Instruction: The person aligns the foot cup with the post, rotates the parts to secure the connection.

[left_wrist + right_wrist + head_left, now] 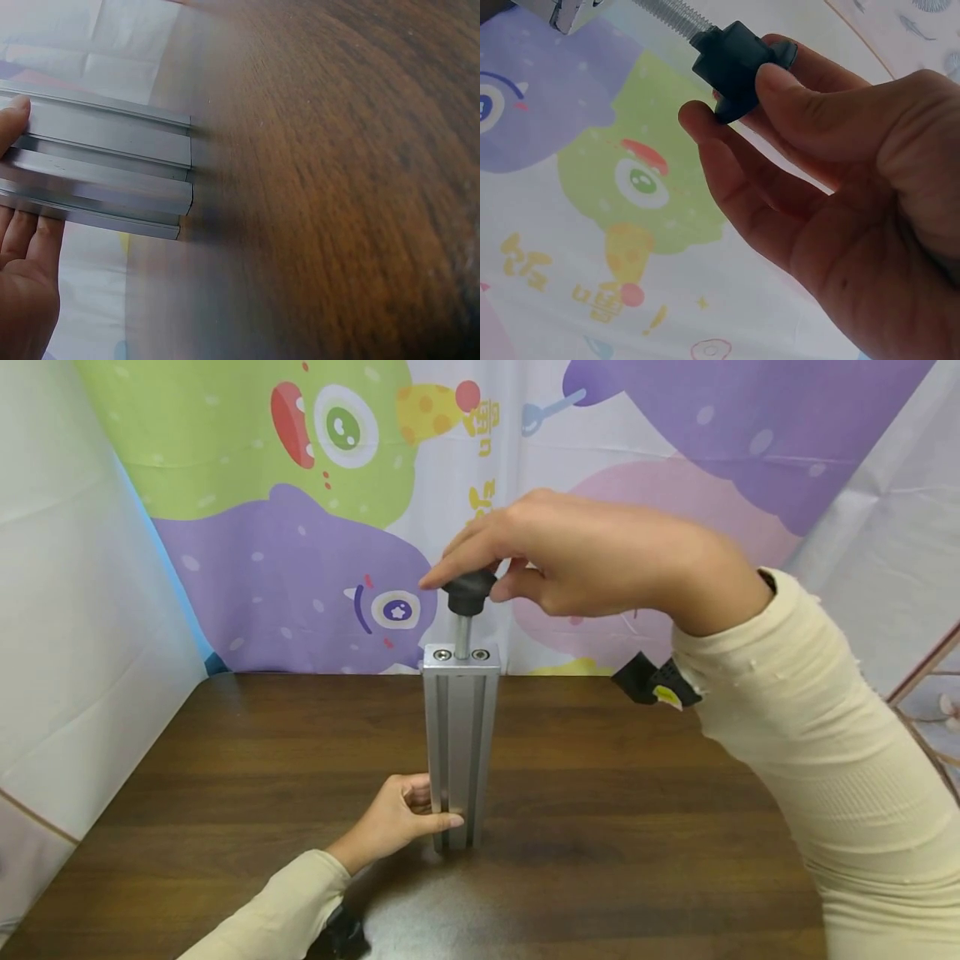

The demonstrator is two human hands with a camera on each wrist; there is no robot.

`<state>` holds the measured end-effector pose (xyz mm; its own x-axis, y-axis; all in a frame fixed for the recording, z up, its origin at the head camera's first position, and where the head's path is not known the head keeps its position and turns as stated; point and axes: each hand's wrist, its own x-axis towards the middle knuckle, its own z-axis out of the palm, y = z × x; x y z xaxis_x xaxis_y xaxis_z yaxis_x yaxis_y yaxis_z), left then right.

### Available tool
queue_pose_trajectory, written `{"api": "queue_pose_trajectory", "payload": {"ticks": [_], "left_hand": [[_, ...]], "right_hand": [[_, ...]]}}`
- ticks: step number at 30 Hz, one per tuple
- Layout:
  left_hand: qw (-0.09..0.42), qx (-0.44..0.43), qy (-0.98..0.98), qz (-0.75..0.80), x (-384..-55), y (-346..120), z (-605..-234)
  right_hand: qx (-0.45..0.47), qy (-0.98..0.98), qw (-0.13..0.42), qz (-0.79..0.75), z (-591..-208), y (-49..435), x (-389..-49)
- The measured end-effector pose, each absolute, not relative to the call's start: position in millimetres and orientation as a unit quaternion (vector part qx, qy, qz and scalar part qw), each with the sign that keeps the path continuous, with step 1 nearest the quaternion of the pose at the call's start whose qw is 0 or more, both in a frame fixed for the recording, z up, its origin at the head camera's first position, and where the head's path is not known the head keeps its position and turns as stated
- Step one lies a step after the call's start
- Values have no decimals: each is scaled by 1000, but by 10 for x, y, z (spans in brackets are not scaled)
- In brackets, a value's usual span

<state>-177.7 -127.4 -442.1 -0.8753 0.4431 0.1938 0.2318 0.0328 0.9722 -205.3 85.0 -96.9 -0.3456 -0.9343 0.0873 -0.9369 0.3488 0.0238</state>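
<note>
A silver aluminium profile (461,743) stands upright on the wooden table, its slotted sides showing. Near its foot my left hand (393,822) grips it, thumb across the front face and fingers round the side. A threaded rod (671,16) rises out of the profile's top plate (462,668), between two socket screws. On the rod's upper end sits a black knob (735,64). Around that knob my right hand (592,556) curls its thumb and fingers, pinching it from above. In the left wrist view the profile's lower end (97,165) meets the table.
Dark wooden tabletop (615,827) spreads around the profile. Behind it hangs a cartoon-printed cloth (300,577), with white fabric (67,568) at the left side. A black strap with a yellow tag (666,693) hangs by the right sleeve.
</note>
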Motion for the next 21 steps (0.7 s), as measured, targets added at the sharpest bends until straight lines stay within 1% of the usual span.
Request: {"api": "queue_pose_trajectory", "payload": {"ticks": [6,11,14,21], "left_hand": [[84,234,712,657,-1775,-1274,-4408],[87,233,710,658,-1772,-1279,-4398],[87,231,712,657,-1767,-1283,-4397],[87,236,709,659,-1762,-1278,-4396]], "right_hand": [[560,-826,57,15,-963,824,-2041],[516,-853,77,13,-953,736,-1958],[471,-875,109,18,-976,668,-1888],[363,-909,206,1,-1085,540,-1770]]}}
